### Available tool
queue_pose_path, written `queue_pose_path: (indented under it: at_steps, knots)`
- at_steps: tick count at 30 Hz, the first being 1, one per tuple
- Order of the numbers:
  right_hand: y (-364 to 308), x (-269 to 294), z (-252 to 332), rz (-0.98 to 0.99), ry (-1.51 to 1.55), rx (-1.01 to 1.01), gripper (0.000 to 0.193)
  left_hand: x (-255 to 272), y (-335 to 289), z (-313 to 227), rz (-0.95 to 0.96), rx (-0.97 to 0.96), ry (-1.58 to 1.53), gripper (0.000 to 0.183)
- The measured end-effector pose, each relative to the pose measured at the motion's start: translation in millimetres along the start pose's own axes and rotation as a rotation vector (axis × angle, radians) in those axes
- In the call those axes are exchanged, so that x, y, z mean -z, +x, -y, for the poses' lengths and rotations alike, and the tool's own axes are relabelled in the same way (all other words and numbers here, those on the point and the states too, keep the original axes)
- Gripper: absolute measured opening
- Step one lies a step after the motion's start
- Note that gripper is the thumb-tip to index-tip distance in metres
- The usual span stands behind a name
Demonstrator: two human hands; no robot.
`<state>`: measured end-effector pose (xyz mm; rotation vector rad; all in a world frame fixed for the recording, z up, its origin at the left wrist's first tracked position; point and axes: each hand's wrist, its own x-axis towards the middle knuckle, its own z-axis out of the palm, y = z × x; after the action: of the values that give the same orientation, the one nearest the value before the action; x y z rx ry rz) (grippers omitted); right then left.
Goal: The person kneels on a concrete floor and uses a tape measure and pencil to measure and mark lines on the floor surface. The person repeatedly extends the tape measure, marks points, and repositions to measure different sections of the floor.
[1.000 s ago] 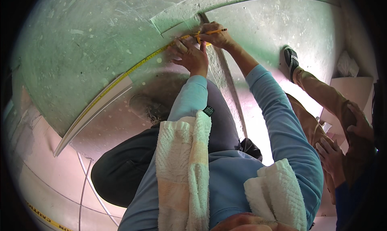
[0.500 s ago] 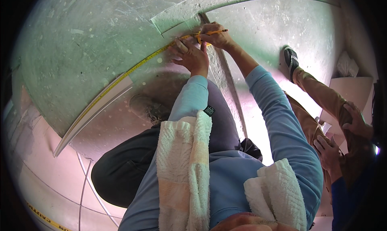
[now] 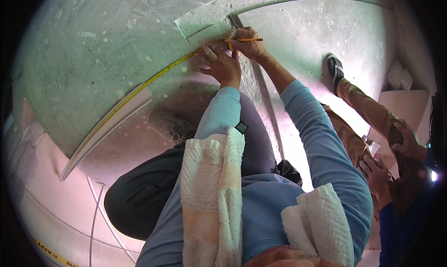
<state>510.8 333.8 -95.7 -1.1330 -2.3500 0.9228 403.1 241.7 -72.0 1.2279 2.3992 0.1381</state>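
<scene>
My right hand (image 3: 248, 44) is closed on a yellow pencil (image 3: 256, 40), its eraser end pointing right, the tip hidden at the tape's end. Just left of it, my left hand (image 3: 222, 67) lies with fingers spread along the lower edge of a yellow tape measure (image 3: 160, 74). Its thumb reaches toward an orange-yellow part beneath my right hand. From my hands the blade runs down and left, onto a long pale strip (image 3: 104, 129) lying on the floor. How firmly my left fingers press the tape is hidden.
The scuffed floor (image 3: 102, 43) has a rough grey band (image 3: 255, 76) right of my hands and a curved one beyond. To the right stands another person in brown trousers (image 3: 368, 99), hands on the legs. Thin rods (image 3: 94, 211) and yellow-black tape (image 3: 56, 256) lie lower left.
My right hand has shifted slightly, and the pencil now lies more level. My left hand and the tape measure stay nearly still.
</scene>
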Motion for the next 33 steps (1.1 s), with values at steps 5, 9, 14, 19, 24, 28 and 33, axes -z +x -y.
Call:
queue_pose_path:
  at_steps: [5,9,14,19,24,28,33]
  knots:
    - [-2.6,-6.5,11.7,-0.055,-0.025,-0.101,0.012,-0.8,-0.2,1.1,0.030,0.007,0.031,0.088]
    - [7.9,15.5,5.6,0.048,0.317,-0.156,0.016,-2.5,-0.2,0.3,0.023,0.007,0.037,0.087]
    - [25.2,48.0,-5.3,-0.161,0.150,-0.512,0.020,-0.7,1.6,0.0,0.034,0.016,0.158,0.092]
    - [31.2,51.9,22.6,0.455,-0.138,-0.238,0.041,9.8,0.9,0.3,0.065,0.026,0.104,0.089]
    - [59.2,42.6,35.4,0.635,-0.345,-0.328,0.036,19.8,-0.8,1.8,0.098,0.009,0.108,0.089]
    - [66.9,26.1,36.6,0.602,-0.441,-0.220,0.035,26.2,-1.2,4.3,0.140,0.002,0.080,0.091]
    - [78.1,19.3,35.4,0.701,-0.396,-0.362,0.032,37.5,-2.9,11.2,0.156,-0.055,0.057,0.095]
